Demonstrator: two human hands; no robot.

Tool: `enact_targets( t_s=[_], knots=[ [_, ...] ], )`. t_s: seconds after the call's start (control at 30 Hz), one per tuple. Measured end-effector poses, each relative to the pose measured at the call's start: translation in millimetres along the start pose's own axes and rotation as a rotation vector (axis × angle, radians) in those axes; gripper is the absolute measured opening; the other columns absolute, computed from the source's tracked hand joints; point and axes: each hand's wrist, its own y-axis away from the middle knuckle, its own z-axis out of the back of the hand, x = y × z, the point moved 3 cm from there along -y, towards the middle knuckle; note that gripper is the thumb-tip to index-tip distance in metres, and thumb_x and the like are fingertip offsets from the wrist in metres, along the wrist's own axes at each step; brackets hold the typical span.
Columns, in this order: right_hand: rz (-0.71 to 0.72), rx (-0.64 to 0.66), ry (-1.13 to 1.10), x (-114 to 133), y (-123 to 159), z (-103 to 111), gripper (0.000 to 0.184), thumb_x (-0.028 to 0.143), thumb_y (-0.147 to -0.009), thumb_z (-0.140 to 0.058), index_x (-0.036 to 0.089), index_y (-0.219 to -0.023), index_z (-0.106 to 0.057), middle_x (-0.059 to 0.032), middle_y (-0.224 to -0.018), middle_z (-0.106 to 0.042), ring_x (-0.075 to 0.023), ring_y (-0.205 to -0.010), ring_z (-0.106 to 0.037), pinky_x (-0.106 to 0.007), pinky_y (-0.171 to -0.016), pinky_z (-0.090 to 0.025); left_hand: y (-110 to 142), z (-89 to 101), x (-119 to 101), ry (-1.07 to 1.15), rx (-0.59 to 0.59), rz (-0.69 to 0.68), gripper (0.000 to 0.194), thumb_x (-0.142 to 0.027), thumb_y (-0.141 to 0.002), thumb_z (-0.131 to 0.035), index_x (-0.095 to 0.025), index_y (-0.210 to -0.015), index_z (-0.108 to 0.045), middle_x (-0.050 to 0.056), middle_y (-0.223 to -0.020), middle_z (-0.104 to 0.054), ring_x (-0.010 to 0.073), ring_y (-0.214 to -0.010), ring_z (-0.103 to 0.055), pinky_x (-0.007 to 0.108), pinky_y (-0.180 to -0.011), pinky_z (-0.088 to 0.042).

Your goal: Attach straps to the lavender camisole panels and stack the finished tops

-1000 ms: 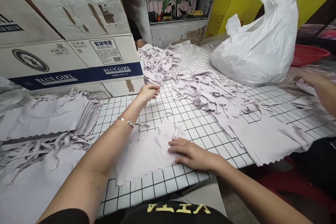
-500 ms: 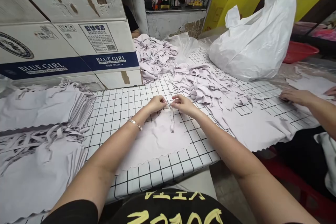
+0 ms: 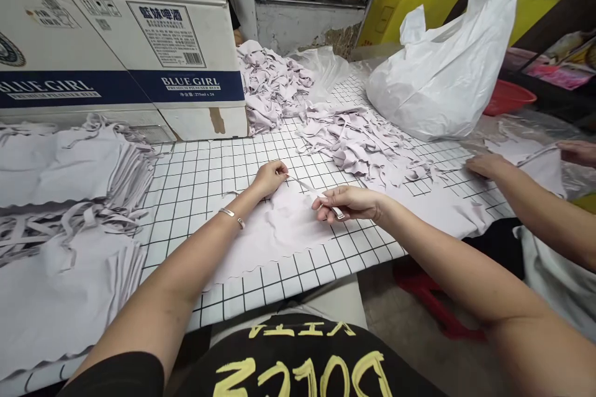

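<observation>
A pale lilac fabric piece (image 3: 279,232) with a scalloped front edge lies flat on the white grid-patterned table (image 3: 209,167). A thin strap (image 3: 305,186) of the same fabric is stretched between my two hands above it. My left hand (image 3: 270,177), with a silver bracelet at the wrist, is closed in a pinch on the strap's far end. My right hand (image 3: 347,203) is closed on the strap's near end, just right of the fabric piece's middle.
A heap of lilac fabric pieces (image 3: 354,142) lies behind. A stack of finished pieces with straps (image 3: 69,198) lies at left below Blue Girl cardboard boxes (image 3: 139,49). A white plastic bag (image 3: 447,68) stands at back right. Another person's hands (image 3: 488,164) work at right.
My left hand came back from the far pile to the fabric piece. Both hands took the strap together, then my right hand drew its end back toward me to the right.
</observation>
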Motion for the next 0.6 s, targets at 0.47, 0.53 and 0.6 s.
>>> enact_targets(
  t_s=[0.47,0.53,0.6],
  knots=[
    [0.143,-0.746,0.816,-10,43,-1,0.043,0.048,-0.093,-0.041,0.018,-0.087,-0.07,-0.0116,-0.098,-0.066,-0.0249,-0.093,-0.059,-0.036,-0.08,-0.044,21,-4.8,-11,-0.054,-0.007,-0.064,0.008,-0.013,-0.071,-0.058,-0.018,-0.071,-0.063,0.002,-0.084,-0.06,0.0153,-0.076,-0.053,0.028,-0.075,-0.042],
    [0.112,-0.682,0.596,-18,43,3,0.035,0.049,-0.087,-0.051,0.019,-0.087,-0.07,-0.0081,-0.095,-0.067,-0.0211,-0.088,-0.059,-0.033,-0.077,-0.044,21,-7.1,-9,-0.027,-0.03,-0.059,0.005,-0.015,-0.07,-0.06,-0.018,-0.071,-0.064,0.002,-0.084,-0.059,0.0145,-0.074,-0.052,0.027,-0.074,-0.042],
    [0.079,-0.565,0.411,-25,42,5,0.03,0.047,-0.077,-0.064,0.017,-0.082,-0.068,-0.0043,-0.08,-0.065,-0.015,-0.071,-0.055,-0.029,-0.068,-0.042,22,-9.8,-7,-0.004,-0.04,-0.053,0.005,-0.016,-0.069,-0.061,-0.018,-0.071,-0.064,0.002,-0.083,-0.059,0.0137,-0.072,-0.051,0.027,-0.074,-0.042]
  ],
)
